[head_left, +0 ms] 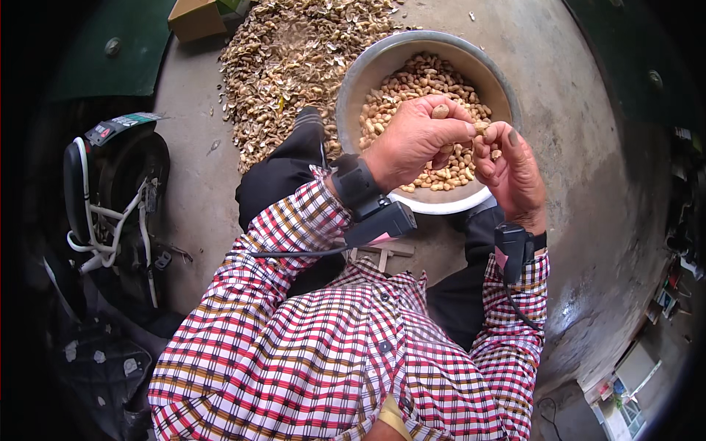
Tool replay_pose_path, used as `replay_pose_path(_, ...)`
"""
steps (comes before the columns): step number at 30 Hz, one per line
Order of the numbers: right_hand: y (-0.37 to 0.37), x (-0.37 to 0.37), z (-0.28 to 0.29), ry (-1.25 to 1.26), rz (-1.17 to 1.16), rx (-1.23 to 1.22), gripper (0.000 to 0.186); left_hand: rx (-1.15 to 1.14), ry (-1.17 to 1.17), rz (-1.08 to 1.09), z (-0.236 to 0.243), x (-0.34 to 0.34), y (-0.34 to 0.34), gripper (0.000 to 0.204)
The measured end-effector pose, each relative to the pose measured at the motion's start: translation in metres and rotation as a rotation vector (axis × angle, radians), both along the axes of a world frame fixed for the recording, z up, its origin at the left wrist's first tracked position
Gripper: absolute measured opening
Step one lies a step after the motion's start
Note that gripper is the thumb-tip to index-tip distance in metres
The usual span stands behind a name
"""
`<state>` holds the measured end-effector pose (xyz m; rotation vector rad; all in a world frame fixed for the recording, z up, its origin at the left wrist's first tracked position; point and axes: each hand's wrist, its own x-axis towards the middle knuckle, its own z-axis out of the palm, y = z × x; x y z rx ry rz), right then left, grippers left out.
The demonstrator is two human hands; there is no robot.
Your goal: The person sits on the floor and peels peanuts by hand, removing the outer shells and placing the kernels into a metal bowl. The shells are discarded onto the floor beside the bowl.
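Note:
Above a large metal basin (pixel 359 87), my two hands meet at the fingertips. My left hand (pixel 412 140) is closed, its thumb and forefinger pinching a peanut (pixel 480 128). Another peanut (pixel 440 112) rests against the curled fingers of that hand. My right hand (pixel 521 180) comes from the other side, its thumb and bent fingers closed on the same pinched peanut. Below its thumb a bit of peanut or shell shows in the curled fingers, partly hidden. Unshelled peanuts (pixel 426 77) cover the basin's bottom.
A broad heap of peanut shells (pixel 287 73) spreads on the concrete floor (pixel 195 147) left of the basin. My dark-shod foot (pixel 309 128) stands between them. A cardboard box (pixel 197 20) sits at the far left. A wheeled vehicle with a white frame (pixel 110 213) stands on the left.

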<state>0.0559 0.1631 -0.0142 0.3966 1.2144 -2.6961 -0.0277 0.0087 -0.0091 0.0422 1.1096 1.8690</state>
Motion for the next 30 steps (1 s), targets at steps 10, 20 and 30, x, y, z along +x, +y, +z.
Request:
replay_pose_path(10, -0.006, -0.002, 0.006, -0.04, -0.04, 0.436, 0.021, -0.055, 0.044, -0.089, 0.001, 0.002, 0.002, 0.014)
replay_pose_path(20, 0.0, 0.002, 0.016, -0.053, 0.043, 0.622, 0.014, -0.072, 0.033, -0.173, 0.007, 0.003, -0.001, 0.013)
replay_pose_path(30, 0.002, 0.001, 0.015, -0.036, 0.089, 0.534, 0.015, -0.102, 0.004, -0.242, 0.005, 0.004, -0.003, 0.008)
